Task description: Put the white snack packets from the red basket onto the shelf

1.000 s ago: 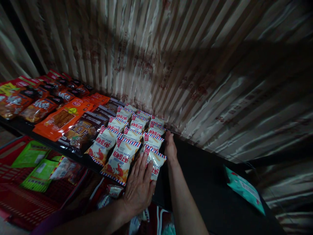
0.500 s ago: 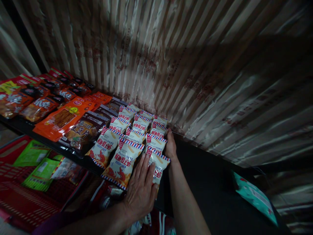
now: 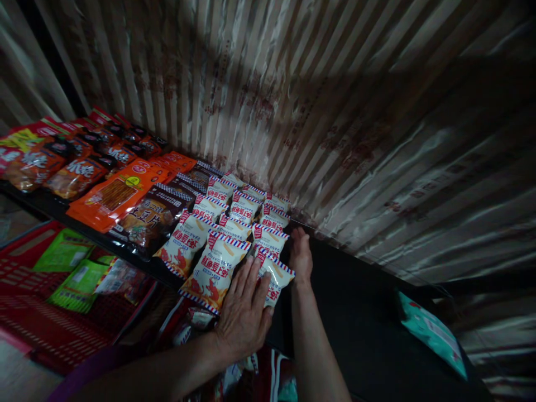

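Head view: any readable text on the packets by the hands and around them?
"土豆片", probably: white characters on the brown packet.
Red characters on the white packets under the left hand: too blurred to read.
Print on the orange packet, red packets and teal packet: too small to read.

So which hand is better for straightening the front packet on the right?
Left, probably: the left hand lies flat on that front packet, fingers spread. The right hand sits farther back, beside the packet row.
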`<move>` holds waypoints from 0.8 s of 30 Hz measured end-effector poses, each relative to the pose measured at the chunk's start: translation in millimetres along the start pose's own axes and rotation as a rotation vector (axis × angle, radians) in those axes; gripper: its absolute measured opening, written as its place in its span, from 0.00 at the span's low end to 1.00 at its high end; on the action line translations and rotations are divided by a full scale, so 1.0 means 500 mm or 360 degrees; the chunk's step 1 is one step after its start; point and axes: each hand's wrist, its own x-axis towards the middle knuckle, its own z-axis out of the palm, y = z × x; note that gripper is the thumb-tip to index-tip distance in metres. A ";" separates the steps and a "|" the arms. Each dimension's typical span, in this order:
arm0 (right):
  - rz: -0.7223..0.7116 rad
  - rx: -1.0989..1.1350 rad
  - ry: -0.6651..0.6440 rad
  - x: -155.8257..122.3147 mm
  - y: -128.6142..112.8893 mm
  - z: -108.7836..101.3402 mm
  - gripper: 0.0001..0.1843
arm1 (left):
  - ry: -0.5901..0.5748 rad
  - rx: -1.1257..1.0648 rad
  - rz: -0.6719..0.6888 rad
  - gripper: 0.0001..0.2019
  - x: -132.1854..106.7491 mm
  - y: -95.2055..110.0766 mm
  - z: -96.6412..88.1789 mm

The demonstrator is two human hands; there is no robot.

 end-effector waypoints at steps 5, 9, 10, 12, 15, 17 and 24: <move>0.0147 0.0123 0.0216 -0.097 -0.026 -0.057 0.39 | -0.0033 0.0031 0.0070 0.30 -0.008 -0.001 0.007; 0.0193 0.0139 0.0292 -0.135 -0.050 -0.076 0.41 | -0.0045 0.0043 0.0026 0.28 -0.009 -0.001 0.017; 0.0221 0.0115 0.0289 -0.145 -0.058 -0.076 0.41 | -0.0043 0.0043 0.0013 0.28 -0.009 0.000 0.019; 0.0307 0.0043 0.0274 -0.170 -0.072 -0.071 0.40 | -0.0027 0.0040 -0.0008 0.27 -0.009 0.004 0.020; 0.0316 -0.0074 0.0227 -0.209 -0.089 -0.055 0.39 | 0.0015 0.0027 -0.0023 0.27 -0.013 0.010 0.022; 0.0176 -0.0143 0.0154 -0.224 -0.094 -0.041 0.36 | 0.0055 0.0022 -0.0030 0.27 -0.015 0.010 0.022; -0.0204 -0.0468 -0.0066 -0.200 -0.073 0.004 0.33 | 0.0130 0.0043 -0.0080 0.28 0.000 -0.013 0.015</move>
